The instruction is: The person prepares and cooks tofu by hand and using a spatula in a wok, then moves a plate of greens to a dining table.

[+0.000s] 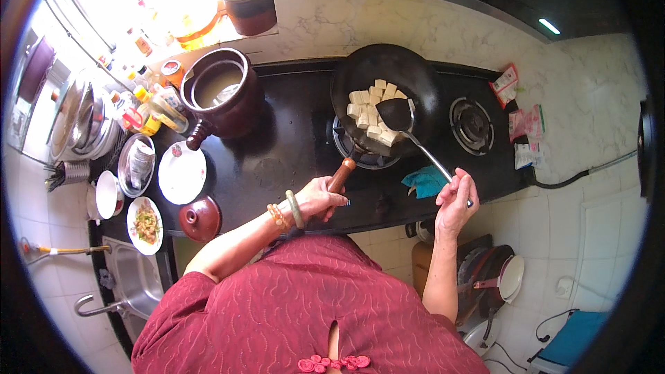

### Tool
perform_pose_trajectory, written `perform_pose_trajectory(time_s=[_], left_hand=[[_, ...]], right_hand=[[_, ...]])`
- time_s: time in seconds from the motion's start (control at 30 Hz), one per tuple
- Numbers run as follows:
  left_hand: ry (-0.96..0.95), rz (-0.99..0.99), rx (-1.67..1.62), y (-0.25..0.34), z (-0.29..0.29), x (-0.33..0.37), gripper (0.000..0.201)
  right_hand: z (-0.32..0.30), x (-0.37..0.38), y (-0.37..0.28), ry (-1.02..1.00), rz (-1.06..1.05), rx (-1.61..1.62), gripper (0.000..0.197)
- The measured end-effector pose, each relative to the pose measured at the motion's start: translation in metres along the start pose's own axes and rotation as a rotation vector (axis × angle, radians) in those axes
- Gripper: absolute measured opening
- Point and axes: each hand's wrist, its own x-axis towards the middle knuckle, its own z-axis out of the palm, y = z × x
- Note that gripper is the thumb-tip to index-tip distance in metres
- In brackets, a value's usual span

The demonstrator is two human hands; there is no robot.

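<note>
— What is counted on the table point(291, 176), from the left?

— One oval plate of chopped food point(145, 227), one white plate point(182, 173), one dark-red lid point(200, 219) and one brown pot point(246, 112).

— And at the hands?

— The wooden handle point(341, 177) of one wok point(424, 84) is clasped by the left grip point(318, 200); two bracelets point(296, 209) are worn above it. More than a dozen pale cubes point(356, 97) are gathered inside the wok, and the blade of one spatula point(394, 115) is set among them. One teal cloth point(424, 181) is passed by the spatula's shaft, whose far end is clasped by the right grip point(455, 202). Farther right, one bare burner point(473, 125) and three packets point(506, 86) are seen.

— What is obscured?

— The bottles point(168, 111) are too crowded and glared for a firm count. The pale object in the pot's liquid cannot be identified. A second burner point(377, 162) is mostly covered by the wok. Some cubes are masked by the blade, so their exact number cannot be told.
</note>
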Motion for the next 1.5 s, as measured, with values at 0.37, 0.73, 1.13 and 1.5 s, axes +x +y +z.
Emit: perform_pose_trajectory(time_s=[0.37, 0.73, 1.13, 1.5], left_hand=[[-0.189, -0.079, -0.157, -0.022, 0.008, -0.006, 0.027], [-0.257, -0.062, -0.211, -0.025, 0.003, -0.011, 0.026], [-0.261, -0.082, -0.247, -0.022, 0.005, -0.013, 0.024], [-0.278, -0.101, -0.284, -0.022, 0.008, -0.013, 0.023]], right_hand=[[0.013, -0.014, 0.006, 0.004, -0.004, 0.02, 0.029], [0.017, -0.024, 0.025, -0.034, -0.002, -0.088, 0.029], [0.022, -0.025, 0.021, -0.042, 0.008, -0.083, 0.029], [0.019, -0.021, 0.019, -0.036, 0.003, -0.077, 0.029]])
